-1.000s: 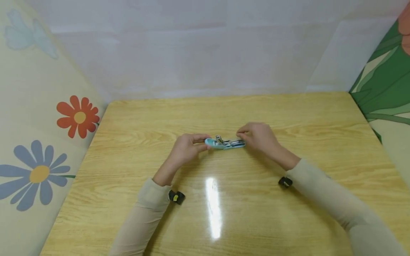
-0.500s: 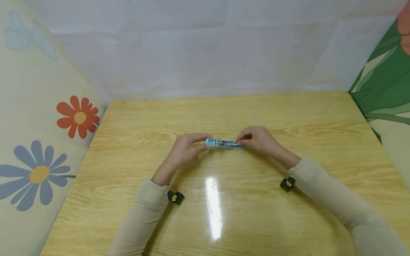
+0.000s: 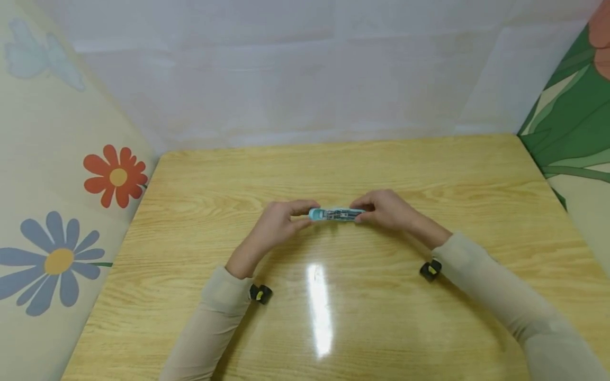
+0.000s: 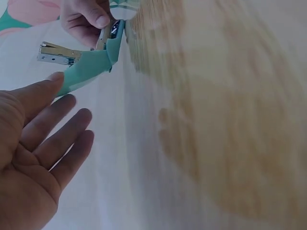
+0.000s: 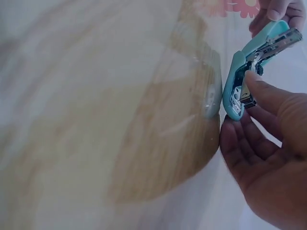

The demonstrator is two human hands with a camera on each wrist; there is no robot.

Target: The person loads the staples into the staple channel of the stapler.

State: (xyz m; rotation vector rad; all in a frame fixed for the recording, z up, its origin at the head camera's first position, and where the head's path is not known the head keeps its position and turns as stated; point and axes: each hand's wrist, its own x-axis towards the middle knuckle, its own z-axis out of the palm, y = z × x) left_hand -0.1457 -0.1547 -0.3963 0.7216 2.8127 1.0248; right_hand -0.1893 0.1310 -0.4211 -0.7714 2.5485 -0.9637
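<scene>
A teal stapler (image 3: 329, 214) lies swung wide open between my two hands, low over the middle of the table. My left hand (image 3: 276, 225) pinches its left end with thumb and index finger; in the left wrist view the other fingers of that hand (image 4: 33, 143) spread loosely. Metal parts of the stapler (image 4: 91, 67) stick up from the teal body. My right hand (image 3: 388, 211) grips the right end. Up close in the right wrist view, the right thumb presses on the metal inside the stapler (image 5: 233, 81), with the fingers under the teal shell.
The glossy wood-grain table (image 3: 381, 317) reflects a bright strip of light. A white sheet (image 3: 286, 79) hangs behind its far edge. Panels painted with flowers stand at the left (image 3: 57, 132) and right (image 3: 572, 143). Black devices (image 3: 260, 293) sit at both wrists.
The stapler's raised metal part has tipped down in the head view. My right hand has come slightly nearer and now holds the right end. The left hand has hardly moved.
</scene>
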